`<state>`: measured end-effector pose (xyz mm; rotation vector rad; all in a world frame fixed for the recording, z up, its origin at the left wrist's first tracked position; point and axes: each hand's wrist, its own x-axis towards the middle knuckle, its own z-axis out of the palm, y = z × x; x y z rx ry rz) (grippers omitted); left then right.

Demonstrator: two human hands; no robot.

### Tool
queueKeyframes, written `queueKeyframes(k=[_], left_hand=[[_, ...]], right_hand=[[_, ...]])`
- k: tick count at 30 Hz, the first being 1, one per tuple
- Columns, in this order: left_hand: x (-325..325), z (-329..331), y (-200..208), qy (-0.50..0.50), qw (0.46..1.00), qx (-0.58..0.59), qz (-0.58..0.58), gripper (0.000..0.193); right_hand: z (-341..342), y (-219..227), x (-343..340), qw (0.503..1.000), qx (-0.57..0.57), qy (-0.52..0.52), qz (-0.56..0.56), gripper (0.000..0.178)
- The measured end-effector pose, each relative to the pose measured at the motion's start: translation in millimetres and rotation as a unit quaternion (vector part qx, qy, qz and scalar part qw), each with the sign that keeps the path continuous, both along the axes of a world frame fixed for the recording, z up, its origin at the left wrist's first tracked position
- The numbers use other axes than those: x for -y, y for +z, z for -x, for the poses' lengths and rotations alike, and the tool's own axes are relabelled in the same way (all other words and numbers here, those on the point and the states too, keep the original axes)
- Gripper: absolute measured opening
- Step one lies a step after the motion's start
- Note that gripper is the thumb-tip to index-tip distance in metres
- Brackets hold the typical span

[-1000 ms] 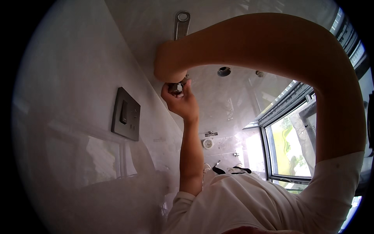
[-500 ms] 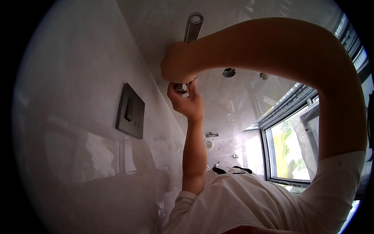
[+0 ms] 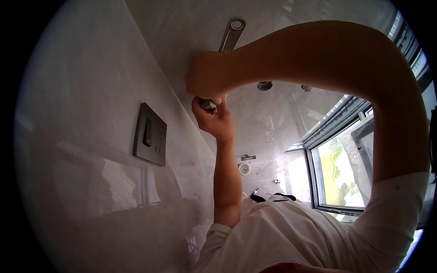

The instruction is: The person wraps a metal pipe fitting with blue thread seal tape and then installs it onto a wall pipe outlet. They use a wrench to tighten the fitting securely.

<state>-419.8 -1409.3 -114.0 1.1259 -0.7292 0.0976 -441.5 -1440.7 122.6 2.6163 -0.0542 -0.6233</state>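
My right hand (image 3: 207,75) is closed round a silver wrench (image 3: 232,35); its handle sticks out above the fist, with a round hole at the end. Right below, my left hand (image 3: 217,123) reaches up and pinches a shiny metal fitting (image 3: 208,105) with flat faces between thumb and fingers. The right fist hides where wrench and fitting meet, so I cannot tell whether the jaws are on it. Both hands touch or nearly touch, close to the corner between two glossy walls.
A dark grey switch and socket plate (image 3: 150,135) is on the left wall (image 3: 91,91). Under my right forearm a dark round pipe fitting (image 3: 264,85) and a smaller fitting (image 3: 306,88) stick out of the wall. A dark-framed window (image 3: 339,173) stands at the right.
The wrench's handle end has swung slightly to the right and tilts more. My right fist has dropped a little, and my left hand has shifted slightly left with the fitting.
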Motion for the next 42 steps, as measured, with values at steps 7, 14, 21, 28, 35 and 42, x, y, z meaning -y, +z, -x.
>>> queueKeyframes(k=[7, 14, 21, 28, 35, 42], left_hand=[[-3, -2, 4, 0.024, 0.999, 0.035, 0.004, 0.053], [-3, -4, 3, 0.045, 0.998, 0.053, -0.010, 0.054], [-5, -11, 3, 0.051, 0.993, 0.103, -0.003, 0.054], [-26, -13, 15, -0.032, 0.996, 0.052, -0.062, 0.047], [-59, -18, 10, -0.084, 0.992, -0.087, -0.044, 0.052], [-74, -14, 43, -0.172, 0.964, -0.170, -0.115, 0.046]], right_hand=[[15, -3, 0, 0.999, 0.035, -0.019, -0.010, 0.016], [30, -9, 1, 0.993, 0.102, -0.042, -0.035, 0.012], [37, -5, -5, 0.989, 0.122, -0.062, -0.058, 0.011], [59, -30, 2, 0.960, 0.228, -0.086, -0.135, 0.014], [82, -69, -2, 0.922, 0.285, -0.206, -0.164, 0.019], [89, -109, -12, 0.828, 0.402, -0.319, -0.227, 0.031]])
